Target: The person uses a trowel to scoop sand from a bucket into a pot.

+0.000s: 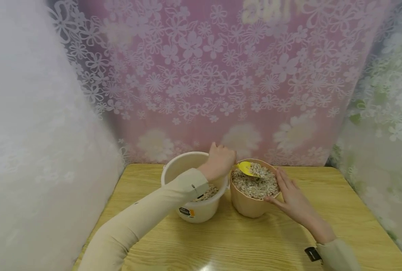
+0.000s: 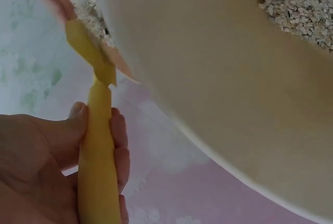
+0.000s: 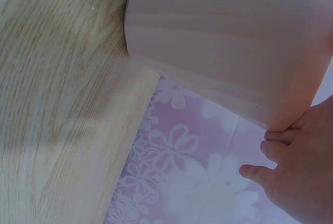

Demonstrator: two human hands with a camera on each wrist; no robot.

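Note:
My left hand (image 1: 220, 160) grips the handle of a yellow hand trowel (image 1: 246, 169), reaching across the far side of a white bucket. In the left wrist view, the thumb and fingers wrap the yellow handle (image 2: 99, 151). The trowel's blade tilts down onto pale gravel (image 1: 253, 186) that fills a peach-coloured flower pot (image 1: 249, 209) nearly to the rim. Against that pot's right side lies my right hand (image 1: 297, 201), fingers extended and thumb at the near rim. In the right wrist view, its fingertips (image 3: 274, 136) touch the pot's upper edge.
The white bucket (image 1: 201, 214) stands just left of the pot, with more gravel (image 2: 302, 10) low inside it. Both containers sit near the back of a wooden table (image 1: 217, 244). Flowered curtains (image 1: 201, 75) hang behind and at the sides.

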